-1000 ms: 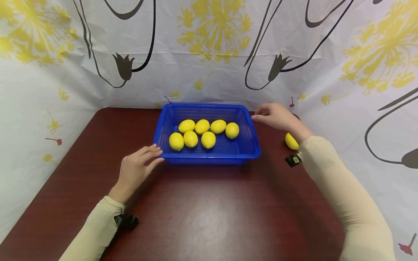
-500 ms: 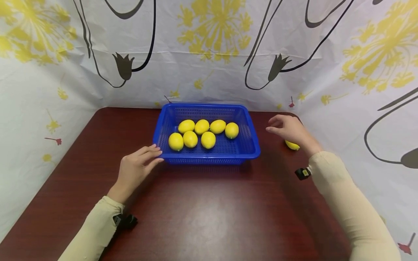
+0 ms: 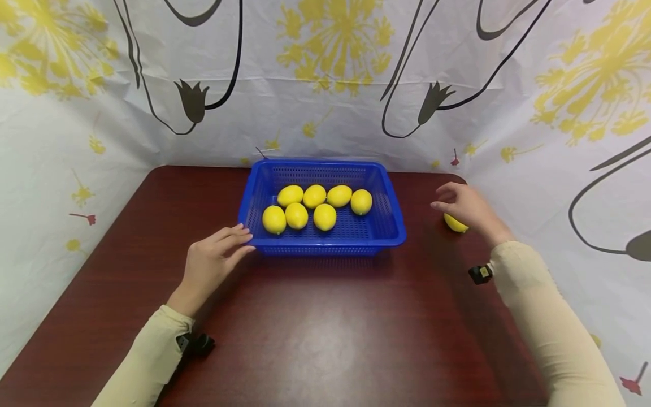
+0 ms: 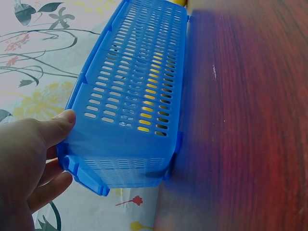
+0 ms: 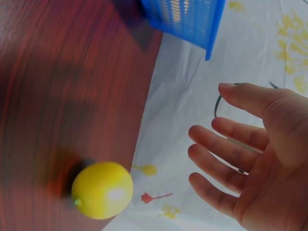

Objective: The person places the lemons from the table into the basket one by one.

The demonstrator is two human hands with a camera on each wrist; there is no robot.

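Observation:
A blue plastic basket (image 3: 325, 243) stands at the back middle of the table, with several yellow lemons (image 3: 324, 217) on its floor. My left hand (image 3: 211, 265) grips the rim at the basket's near left corner; in the left wrist view its thumb lies on one side of the rim and the fingers on the other. To the right of the basket, my right hand (image 3: 470, 208) hovers above a single lemon (image 3: 456, 225), partly covering it in the head view. The right wrist view shows that lemon (image 5: 102, 190) whole, apart from the loosely bent fingers, which hold nothing.
The dark red-brown table (image 3: 325, 328) runs back to a white sheet (image 3: 325, 124) with yellow and grey flower prints, which also hangs at both sides. The lone lemon lies near the table's right edge.
My right hand has moved right, away from the basket's right rim, to over the lone lemon. My left hand and the basket have stayed in place.

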